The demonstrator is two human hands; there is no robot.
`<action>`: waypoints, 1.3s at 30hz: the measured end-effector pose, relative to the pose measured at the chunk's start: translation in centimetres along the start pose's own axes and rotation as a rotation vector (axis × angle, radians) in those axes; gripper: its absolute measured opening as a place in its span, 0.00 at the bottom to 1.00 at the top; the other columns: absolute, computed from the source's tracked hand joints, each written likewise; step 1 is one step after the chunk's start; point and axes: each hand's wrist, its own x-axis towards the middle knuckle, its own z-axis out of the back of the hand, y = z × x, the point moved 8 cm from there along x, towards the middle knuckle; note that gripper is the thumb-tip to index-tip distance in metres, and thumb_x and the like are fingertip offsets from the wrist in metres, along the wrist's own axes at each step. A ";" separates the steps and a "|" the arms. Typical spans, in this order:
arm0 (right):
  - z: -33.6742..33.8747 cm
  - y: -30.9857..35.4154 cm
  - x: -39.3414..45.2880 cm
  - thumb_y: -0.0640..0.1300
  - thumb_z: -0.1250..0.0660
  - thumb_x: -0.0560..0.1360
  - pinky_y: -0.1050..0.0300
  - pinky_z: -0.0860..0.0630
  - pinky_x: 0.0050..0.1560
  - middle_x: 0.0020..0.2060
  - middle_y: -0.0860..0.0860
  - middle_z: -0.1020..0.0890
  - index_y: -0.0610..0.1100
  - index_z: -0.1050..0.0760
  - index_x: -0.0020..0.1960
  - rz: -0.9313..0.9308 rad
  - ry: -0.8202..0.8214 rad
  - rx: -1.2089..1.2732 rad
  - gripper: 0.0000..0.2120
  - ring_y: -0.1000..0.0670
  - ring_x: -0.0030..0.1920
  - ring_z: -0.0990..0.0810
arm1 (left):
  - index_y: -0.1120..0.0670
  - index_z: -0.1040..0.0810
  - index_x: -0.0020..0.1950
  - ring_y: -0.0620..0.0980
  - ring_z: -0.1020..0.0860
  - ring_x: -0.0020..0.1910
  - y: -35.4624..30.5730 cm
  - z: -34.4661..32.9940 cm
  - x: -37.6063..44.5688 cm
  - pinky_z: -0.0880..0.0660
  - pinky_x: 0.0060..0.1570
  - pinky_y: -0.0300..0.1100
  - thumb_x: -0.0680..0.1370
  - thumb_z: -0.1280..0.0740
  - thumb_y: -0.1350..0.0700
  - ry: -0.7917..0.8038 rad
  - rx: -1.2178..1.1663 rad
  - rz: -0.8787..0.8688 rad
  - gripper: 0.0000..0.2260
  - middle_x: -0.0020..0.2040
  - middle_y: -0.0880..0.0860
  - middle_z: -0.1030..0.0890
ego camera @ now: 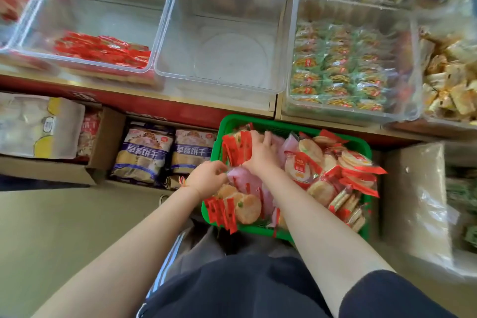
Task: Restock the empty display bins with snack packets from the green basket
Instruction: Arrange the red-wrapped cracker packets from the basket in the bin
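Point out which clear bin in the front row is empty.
The middle bin, straight above the green basket: bare floor. The left one holds red packets, the right green ones.
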 end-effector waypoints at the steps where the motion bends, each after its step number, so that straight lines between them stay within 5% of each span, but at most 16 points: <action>1: 0.4 -0.2 0.0 0.46 0.27 0.72 0.42 0.29 0.63 0.77 0.43 0.48 0.53 0.46 0.74 0.017 -0.033 0.032 0.38 0.36 0.73 0.39 | 0.49 0.22 0.63 0.53 0.24 0.58 0.2 -0.3 0.0 0.27 0.56 0.45 0.78 0.37 0.51 0.009 -0.008 0.012 0.14 0.61 0.53 0.22; 9: 6.3 -2.8 -2.8 0.44 0.31 0.73 0.60 0.28 0.38 0.45 0.51 0.21 0.49 0.27 0.53 0.004 -0.271 0.760 0.11 0.52 0.42 0.22 | 0.48 0.19 0.55 0.45 0.20 0.45 0.2 1.7 -0.3 0.22 0.44 0.44 0.78 0.38 0.56 -0.083 -0.312 0.057 0.10 0.51 0.46 0.19; 14: 5.8 2.0 -5.8 0.39 0.32 0.75 0.48 0.19 0.46 0.39 0.47 0.16 0.43 0.24 0.53 0.080 0.275 1.468 0.07 0.46 0.43 0.16 | 0.53 0.21 0.59 0.52 0.18 0.48 -0.6 5.1 -0.5 0.22 0.45 0.46 0.80 0.36 0.50 -0.011 -0.915 0.107 0.11 0.53 0.54 0.18; 17: 5.4 6.3 -7.7 0.40 0.32 0.77 0.49 0.18 0.48 0.47 0.47 0.14 0.45 0.24 0.59 0.160 0.465 1.436 0.11 0.47 0.50 0.15 | 0.51 0.19 0.56 0.50 0.20 0.48 -1.2 8.6 -0.9 0.23 0.54 0.51 0.77 0.36 0.43 0.055 -1.037 -0.024 0.15 0.48 0.51 0.17; 22: 4.0 12.7 -7.9 0.43 0.28 0.75 0.44 0.21 0.59 0.59 0.42 0.18 0.44 0.28 0.67 0.117 0.438 1.341 0.21 0.42 0.58 0.18 | 0.56 0.21 0.65 0.55 0.20 0.53 2.4 14.5 -1.5 0.26 0.58 0.52 0.77 0.42 0.33 0.264 -1.134 -0.170 0.31 0.53 0.57 0.18; 26: 2.7 21.0 -7.6 0.41 0.34 0.79 0.50 0.18 0.52 0.53 0.45 0.16 0.47 0.24 0.62 0.115 0.350 1.354 0.12 0.46 0.52 0.16 | 0.57 0.17 0.57 0.56 0.19 0.49 8.6 20.4 -1.8 0.23 0.49 0.49 0.73 0.27 0.46 0.229 -0.925 -0.217 0.18 0.50 0.57 0.16; 30: 1.7 28.3 -5.1 0.41 0.37 0.80 0.42 0.23 0.58 0.51 0.41 0.17 0.44 0.22 0.54 -0.022 0.120 1.483 0.06 0.43 0.49 0.17 | 0.57 0.18 0.52 0.47 0.20 0.39 16.2 28.2 -1.6 0.24 0.36 0.37 0.77 0.30 0.55 0.207 -0.969 -0.206 0.07 0.42 0.52 0.16; 34: 2.2 34.8 -3.8 0.41 0.35 0.79 0.44 0.19 0.49 0.50 0.40 0.17 0.43 0.23 0.55 0.009 0.073 1.583 0.06 0.41 0.50 0.17 | 0.57 0.21 0.58 0.48 0.18 0.44 21.1 33.6 -1.3 0.21 0.39 0.39 0.75 0.28 0.57 0.266 -1.052 -0.202 0.13 0.47 0.54 0.16; 39: 2.9 38.6 -3.1 0.34 0.33 0.77 0.48 0.21 0.56 0.59 0.39 0.19 0.39 0.27 0.68 0.089 0.139 1.637 0.19 0.41 0.59 0.20 | 0.56 0.25 0.57 0.49 0.17 0.39 22.3 38.2 0.5 0.18 0.44 0.44 0.69 0.28 0.65 0.271 -1.187 -0.259 0.18 0.43 0.53 0.17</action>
